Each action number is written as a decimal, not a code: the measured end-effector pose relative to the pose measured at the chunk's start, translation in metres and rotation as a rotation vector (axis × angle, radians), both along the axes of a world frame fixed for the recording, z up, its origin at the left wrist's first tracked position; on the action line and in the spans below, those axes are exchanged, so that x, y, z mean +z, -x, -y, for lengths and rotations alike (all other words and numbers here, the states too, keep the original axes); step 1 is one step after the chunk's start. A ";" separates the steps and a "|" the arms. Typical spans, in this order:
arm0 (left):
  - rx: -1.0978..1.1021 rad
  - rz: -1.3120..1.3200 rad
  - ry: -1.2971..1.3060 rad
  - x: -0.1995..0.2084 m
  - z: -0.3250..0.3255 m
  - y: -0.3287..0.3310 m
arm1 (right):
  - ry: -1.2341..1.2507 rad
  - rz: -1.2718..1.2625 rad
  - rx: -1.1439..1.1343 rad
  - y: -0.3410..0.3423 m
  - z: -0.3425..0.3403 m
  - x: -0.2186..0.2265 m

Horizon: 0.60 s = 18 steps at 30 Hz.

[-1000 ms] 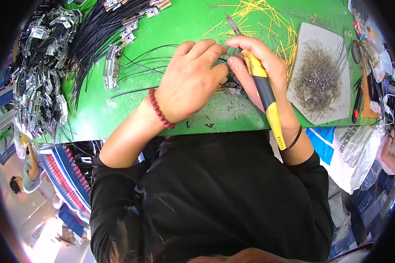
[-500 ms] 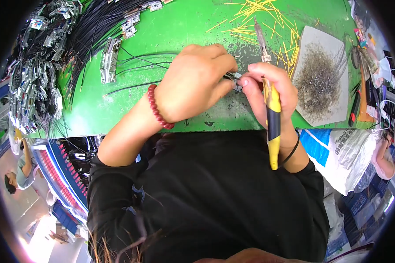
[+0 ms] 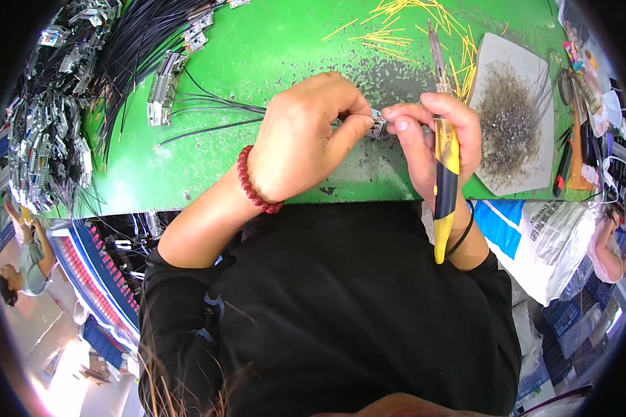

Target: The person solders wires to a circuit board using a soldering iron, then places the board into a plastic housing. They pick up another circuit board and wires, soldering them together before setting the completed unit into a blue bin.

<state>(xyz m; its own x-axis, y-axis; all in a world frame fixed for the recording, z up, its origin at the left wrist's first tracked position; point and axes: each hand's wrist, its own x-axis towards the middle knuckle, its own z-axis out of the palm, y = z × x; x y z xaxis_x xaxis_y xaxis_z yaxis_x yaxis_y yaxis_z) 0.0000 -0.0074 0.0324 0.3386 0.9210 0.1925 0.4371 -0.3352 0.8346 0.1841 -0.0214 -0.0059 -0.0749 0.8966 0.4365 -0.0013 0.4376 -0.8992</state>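
Observation:
My left hand [image 3: 306, 139] is closed in a pinch, thumb and fingers on a small silvery connector [image 3: 378, 125]. Thin black wires [image 3: 222, 105] run out leftward from under this hand; their ends inside the grip are hidden. In my right hand [image 3: 455, 128] lies a yellow and black soldering iron [image 3: 446, 184], its metal tip pointing away from me. The right thumb and forefinger are close beside the connector; whether they touch it I cannot tell. At the wires' far left end rests a flat metal connector strip [image 3: 165, 89].
A green, worn worktable [image 3: 257, 42] carries yellow solder-like sticks [image 3: 389, 42] at the back. On the right lies a grey board [image 3: 508, 182] covered with dark crumbs. Heaped metal connectors [image 3: 52, 153] and bundled black cables [image 3: 146, 38] occupy the left. Tools [image 3: 570, 153] sit at the right edge.
My right hand and the soldering iron have shifted a little to the right, and its fingers have changed their pose near the connector. The left hand keeps its pinch.

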 end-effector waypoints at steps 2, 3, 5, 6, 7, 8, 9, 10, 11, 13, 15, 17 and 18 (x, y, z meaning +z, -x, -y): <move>-0.016 -0.007 -0.022 0.001 0.001 0.000 | -0.030 0.021 0.013 0.000 -0.004 0.001; -0.033 -0.014 -0.047 0.000 0.001 0.000 | -0.064 0.041 0.024 0.001 -0.006 0.002; -0.032 0.016 -0.059 -0.003 0.002 -0.001 | -0.049 0.042 0.034 0.001 -0.005 0.001; -0.030 0.045 -0.073 -0.005 0.003 -0.002 | -0.037 0.042 0.043 0.001 -0.005 0.002; -0.030 0.047 -0.072 -0.005 0.003 -0.001 | -0.012 0.053 0.067 -0.003 -0.006 0.002; -0.018 0.054 -0.087 -0.006 0.003 0.000 | 0.014 0.063 0.093 -0.008 -0.008 0.001; -0.006 0.062 -0.102 -0.007 0.004 0.001 | 0.061 0.001 0.109 -0.012 -0.012 -0.002; -0.004 0.062 -0.100 -0.009 0.004 0.001 | -0.029 0.184 0.194 -0.020 -0.020 -0.001; -0.013 0.077 -0.098 -0.009 0.005 0.001 | -0.116 0.367 0.277 -0.031 -0.028 0.003; -0.023 0.093 -0.090 -0.011 0.007 0.002 | -0.156 0.720 0.374 -0.036 -0.033 0.005; -0.017 0.081 -0.117 -0.013 0.007 0.002 | -0.285 0.826 0.362 -0.031 -0.035 0.003; -0.020 0.050 -0.144 -0.013 0.007 0.002 | -0.335 0.831 0.300 -0.027 -0.034 -0.001; -0.021 0.016 -0.172 -0.013 0.007 0.002 | -0.387 0.833 0.241 -0.024 -0.033 -0.003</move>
<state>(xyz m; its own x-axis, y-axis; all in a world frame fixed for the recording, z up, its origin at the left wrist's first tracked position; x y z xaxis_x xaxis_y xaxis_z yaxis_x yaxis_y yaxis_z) -0.0017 -0.0144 0.0191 0.3530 0.8669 0.3520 0.4156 -0.4823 0.7711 0.2083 0.0113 -0.0091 -0.6600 0.6210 0.4229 0.4461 0.7768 -0.4445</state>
